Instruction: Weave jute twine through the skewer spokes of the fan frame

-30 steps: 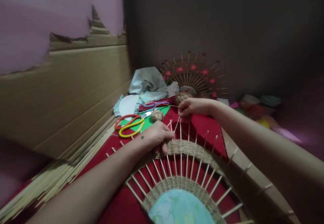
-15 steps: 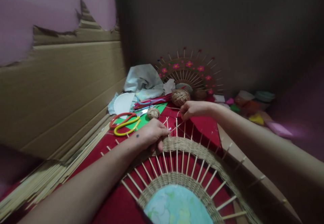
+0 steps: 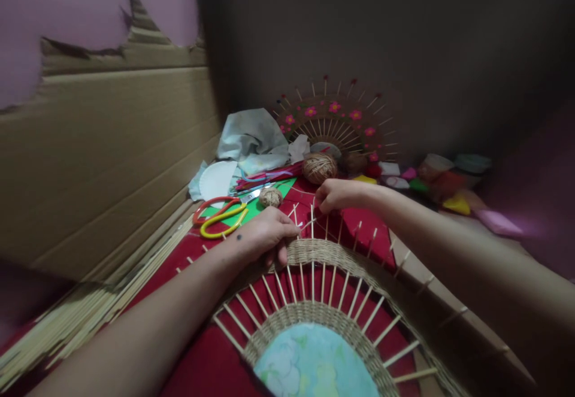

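Observation:
A half-round woven fan frame (image 3: pixel 323 252) lies before me, its thin sticks spreading from a blue-green painted centre (image 3: pixel 317 358) through two woven bands. My left hand (image 3: pixel 272 235) is closed on the outer band near its top left, thumb and fingers pinching its upper edge. Above the band, my right hand (image 3: pixel 331 196) pinches a thin strand of twine (image 3: pixel 309 224), which runs down between the stick tips toward my left thumb. A large ball of twine (image 3: pixel 320 168) sits just behind my right hand. A smaller ball of twine (image 3: pixel 270 197) rests beyond my left hand.
Orange-and-yellow-handled scissors (image 3: pixel 223 217) lie left of the small ball. A bundle of sticks (image 3: pixel 90 319) runs along the cardboard wall (image 3: pixel 126 145). Behind stand a flowered fan (image 3: pixel 335 108) and a crumpled cloth (image 3: pixel 251 133). Coloured bits (image 3: pixel 456 203) lie at right.
The whole view has shifted slightly. My right hand has come a little closer to the band, and the strand between my hands looks shorter. My left hand keeps its hold.

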Demonstrator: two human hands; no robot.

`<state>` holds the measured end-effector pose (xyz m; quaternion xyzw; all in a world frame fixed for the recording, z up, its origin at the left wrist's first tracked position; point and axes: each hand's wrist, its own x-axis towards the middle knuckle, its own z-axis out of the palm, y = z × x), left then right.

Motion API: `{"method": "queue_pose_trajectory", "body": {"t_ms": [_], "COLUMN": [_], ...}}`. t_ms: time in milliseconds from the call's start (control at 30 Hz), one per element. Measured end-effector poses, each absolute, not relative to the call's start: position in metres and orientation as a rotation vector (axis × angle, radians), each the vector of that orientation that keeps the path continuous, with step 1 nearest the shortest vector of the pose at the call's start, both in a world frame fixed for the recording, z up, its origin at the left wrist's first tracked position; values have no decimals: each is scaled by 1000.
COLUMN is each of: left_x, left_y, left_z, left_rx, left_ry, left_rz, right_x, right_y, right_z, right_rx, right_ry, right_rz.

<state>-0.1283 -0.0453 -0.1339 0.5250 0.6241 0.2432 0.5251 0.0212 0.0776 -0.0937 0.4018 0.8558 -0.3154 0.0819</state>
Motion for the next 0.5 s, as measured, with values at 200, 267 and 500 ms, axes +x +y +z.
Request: {"method": "queue_pose_trajectory", "body": {"t_ms": [200,267,500], "left_x": [-123,-122,-128], "left_y": [-48,-49,-47], "left_z": [-129,-128,-132], "left_rx": [1239,1237,1263], "left_ry": [1534,1532,1503], "left_rz": [584,588,599], "right_x": [17,15,28], "right_y": [73,73,90], "right_z": [-97,-101,-110], "right_rx": [1402,1462,1479], "right_ry": [2507,2452,2252], "right_rz": [-1013,-1103,-1468]}}
